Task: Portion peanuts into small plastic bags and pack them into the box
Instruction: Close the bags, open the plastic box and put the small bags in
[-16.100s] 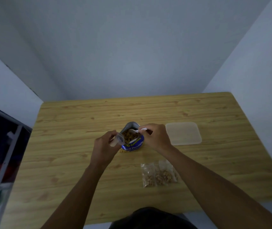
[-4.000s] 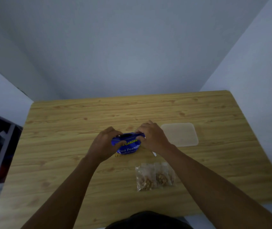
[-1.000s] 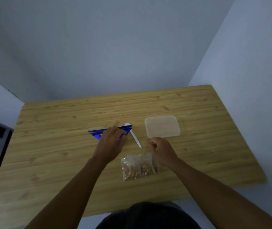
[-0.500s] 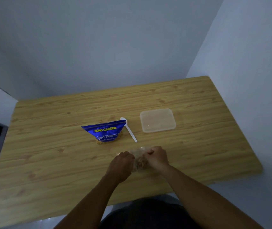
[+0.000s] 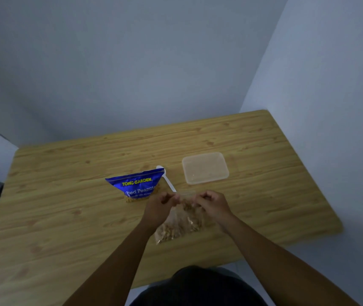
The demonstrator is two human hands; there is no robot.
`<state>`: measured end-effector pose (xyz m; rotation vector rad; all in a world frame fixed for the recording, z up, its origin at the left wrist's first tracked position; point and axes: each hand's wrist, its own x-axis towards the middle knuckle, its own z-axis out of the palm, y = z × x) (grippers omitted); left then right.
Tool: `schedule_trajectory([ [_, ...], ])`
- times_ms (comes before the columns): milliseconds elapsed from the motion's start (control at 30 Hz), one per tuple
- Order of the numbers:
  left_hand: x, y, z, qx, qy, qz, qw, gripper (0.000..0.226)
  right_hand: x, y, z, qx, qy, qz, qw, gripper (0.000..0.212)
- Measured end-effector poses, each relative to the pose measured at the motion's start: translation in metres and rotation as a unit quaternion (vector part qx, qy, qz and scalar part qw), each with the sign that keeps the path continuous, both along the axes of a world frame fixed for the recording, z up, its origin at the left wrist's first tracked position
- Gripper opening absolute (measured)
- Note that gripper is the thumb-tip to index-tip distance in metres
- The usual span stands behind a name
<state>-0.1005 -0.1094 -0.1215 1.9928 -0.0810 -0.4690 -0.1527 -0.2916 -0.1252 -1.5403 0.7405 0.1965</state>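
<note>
— Where are we with the small bags (image 5: 181, 221)?

— They lie on the wooden table (image 5: 65, 217) right in front of us, clear plastic with peanuts showing through, and we've got both hands on the far edge. Our left hand (image 5: 159, 206) pinches one end of the top strip and our right hand (image 5: 212, 204) pinches the other, fingers curled tight on the thin film. How many pouches are in that bunch we can't tell; they overlap.

— How will they handle?

— Light and floppy, we'd judge. The film is limp and probably slick, and the nuts will slump to the low end once we lift — so the weight hangs below our grip. Holding by the top strip keeps the mouth up, which matters if a seal isn't fully pressed; we can't see whether it is.

— And the box?

— The box (image 5: 205, 167), a translucent tub, sits open beyond our right hand, near but not touching. It looks empty. The blue peanut pouch (image 5: 136, 184) lies to the left of it with the white spoon (image 5: 167, 181) just beside its right edge.

— Any risk?

— Squeezing the body could crush nuts or pop a seam. Better to carry by the edges and lay the bags flat inside.
</note>
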Motion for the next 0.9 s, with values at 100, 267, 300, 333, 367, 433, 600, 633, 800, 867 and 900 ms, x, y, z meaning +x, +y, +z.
schedule_trajectory([
  [100, 0.006, 0.0, 0.005, -0.023, -0.007, 0.017, 1.0, 0.012, 0.002, 0.0, 0.005, 0.015, -0.02, 0.0, 1.0, 0.007],
  [267, 0.009, -0.002, 0.011, 0.002, -0.077, -0.022, 0.997, 0.006, 0.008, 0.007, 0.024, 0.038, -0.088, 0.036, 0.995, 0.016],
  [300, 0.01, -0.001, 0.012, 0.003, -0.091, -0.024, 0.996, 0.006, 0.01, 0.009, 0.027, 0.033, -0.113, 0.047, 0.992, 0.015],
  [333, 0.011, -0.002, 0.013, 0.006, -0.106, -0.027, 0.994, 0.007, 0.012, 0.01, 0.029, 0.016, -0.138, 0.059, 0.989, 0.014],
  [367, 0.013, -0.002, 0.015, 0.01, -0.122, -0.03, 0.992, 0.009, 0.014, 0.012, 0.029, -0.012, -0.157, 0.073, 0.985, 0.012],
  [433, 0.015, -0.002, 0.016, 0.023, -0.151, -0.037, 0.988, 0.011, 0.018, 0.014, 0.031, -0.058, -0.177, 0.087, 0.979, 0.011],
  [600, 0.016, -0.003, 0.025, 0.039, -0.17, -0.038, 0.984, 0.007, 0.026, 0.016, 0.034, -0.165, -0.187, 0.084, 0.965, 0.007],
  [633, 0.016, -0.004, 0.027, 0.037, -0.176, -0.036, 0.983, 0.006, 0.028, 0.015, 0.033, -0.192, -0.187, 0.085, 0.96, 0.007],
  [800, 0.013, -0.006, 0.033, 0.04, -0.196, -0.032, 0.979, 0.007, 0.035, 0.013, 0.036, -0.248, -0.19, 0.108, 0.944, 0.008],
  [867, 0.013, -0.005, 0.031, 0.042, -0.195, -0.031, 0.979, 0.006, 0.035, 0.011, 0.037, -0.23, -0.184, 0.109, 0.949, 0.008],
  [900, 0.014, -0.004, 0.03, 0.041, -0.195, -0.03, 0.979, 0.006, 0.034, 0.008, 0.037, -0.221, -0.177, 0.107, 0.953, 0.007],
])
